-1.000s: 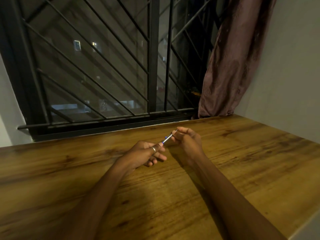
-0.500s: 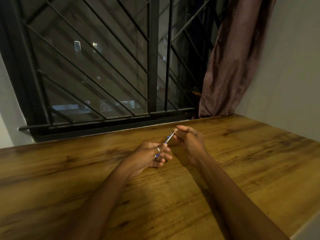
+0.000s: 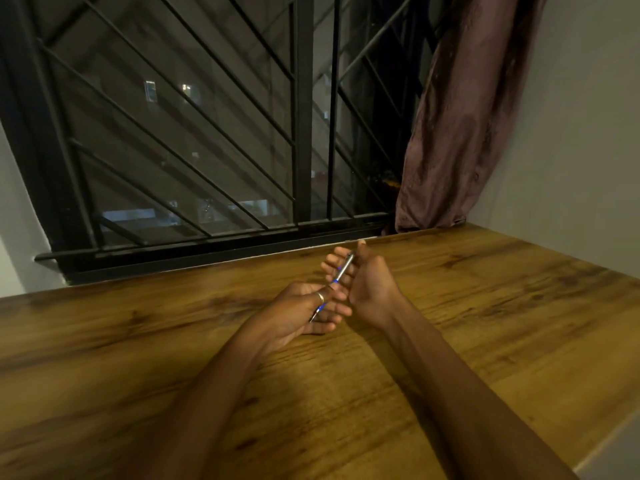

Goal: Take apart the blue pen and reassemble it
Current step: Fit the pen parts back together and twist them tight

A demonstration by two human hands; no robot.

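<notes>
The blue pen [image 3: 343,271] is a thin silver barrel with blue bands, slanting from lower left to upper right just above the wooden table [image 3: 485,323]. My left hand [image 3: 298,313], with a ring on one finger, grips its lower part; the lower tip pokes out beneath the fingers. My right hand [image 3: 370,285] holds the upper end between thumb and fingers, thumb pointing up. Whether the pen's parts are joined or apart is hidden by my fingers.
A barred window [image 3: 207,150] runs along the table's far edge. A maroon curtain [image 3: 460,133] hangs at the far right corner beside a plain wall [image 3: 571,150]. The table's right edge [image 3: 602,441] is close to my right forearm.
Both hands have drifted slightly away from me with the pen. My right hand has turned, its thumb now raised, and more of the silver barrel shows between the hands.
</notes>
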